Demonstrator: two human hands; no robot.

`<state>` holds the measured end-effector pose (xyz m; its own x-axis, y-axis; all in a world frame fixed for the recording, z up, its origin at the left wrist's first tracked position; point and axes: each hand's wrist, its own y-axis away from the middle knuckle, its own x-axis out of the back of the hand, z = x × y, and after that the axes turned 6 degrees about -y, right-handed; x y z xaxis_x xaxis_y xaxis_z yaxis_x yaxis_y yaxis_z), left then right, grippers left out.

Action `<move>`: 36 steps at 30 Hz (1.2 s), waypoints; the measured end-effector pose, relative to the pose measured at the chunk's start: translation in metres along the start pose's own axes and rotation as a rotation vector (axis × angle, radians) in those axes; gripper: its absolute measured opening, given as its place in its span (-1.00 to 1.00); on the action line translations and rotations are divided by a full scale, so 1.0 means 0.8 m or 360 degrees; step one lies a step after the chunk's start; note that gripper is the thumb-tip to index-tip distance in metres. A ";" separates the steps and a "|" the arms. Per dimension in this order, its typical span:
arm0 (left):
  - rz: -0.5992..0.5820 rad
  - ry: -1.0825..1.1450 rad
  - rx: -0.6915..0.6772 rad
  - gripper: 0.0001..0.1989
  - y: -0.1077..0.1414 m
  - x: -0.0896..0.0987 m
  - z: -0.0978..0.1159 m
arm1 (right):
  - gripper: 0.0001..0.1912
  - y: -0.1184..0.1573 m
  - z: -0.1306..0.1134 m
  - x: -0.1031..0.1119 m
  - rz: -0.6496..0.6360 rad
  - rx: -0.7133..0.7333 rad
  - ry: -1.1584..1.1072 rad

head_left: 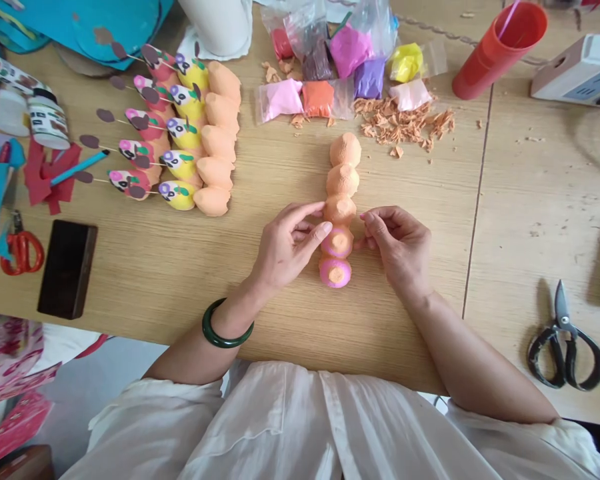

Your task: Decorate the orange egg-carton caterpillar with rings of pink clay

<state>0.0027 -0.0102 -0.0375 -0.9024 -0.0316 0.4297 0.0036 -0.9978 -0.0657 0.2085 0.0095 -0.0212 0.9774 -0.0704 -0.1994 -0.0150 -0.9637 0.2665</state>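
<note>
A strip of orange egg-carton cups lies lengthwise in front of me, bumps upward. Pink clay rings the two nearest cups, leaving their orange tips bare. My left hand is at the strip's left side, thumb and fingers apart, fingertips at the middle cups. On the other side, my right hand is closed in a pinch just off the strip. A tiny bit of pink clay shows at its thumb and fingertip.
Bagged coloured clay and orange scraps lie beyond the strip. Decorated egg-carton strips stand left, near a phone and red scissors. To the right are black-handled scissors, a red cup and a power strip.
</note>
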 end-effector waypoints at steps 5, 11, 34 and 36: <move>-0.0064 0.0066 -0.0032 -0.57 0.000 -0.007 -0.002 | -0.59 -0.002 0.012 0.006 -0.0006 0.0096 0.0061; -0.0019 -0.0022 -0.0137 -0.60 -0.011 -0.006 -0.005 | -0.73 -0.008 0.022 0.008 0.0109 0.0332 0.0040; 0.1169 -0.1024 -0.0100 -0.21 0.178 0.437 -0.234 | -0.81 -0.015 0.013 -0.018 0.0284 0.0519 -0.0052; 0.0936 -0.0990 -0.0225 -0.30 0.171 0.442 -0.232 | -0.81 -0.015 0.013 -0.018 0.0272 0.0539 -0.0038</move>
<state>-0.3958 -0.1473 -0.0616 -0.3714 -0.6070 0.7025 0.3047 -0.7944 -0.5254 0.1924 0.0192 -0.0316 0.9496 -0.2394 -0.2022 -0.2500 -0.9678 -0.0281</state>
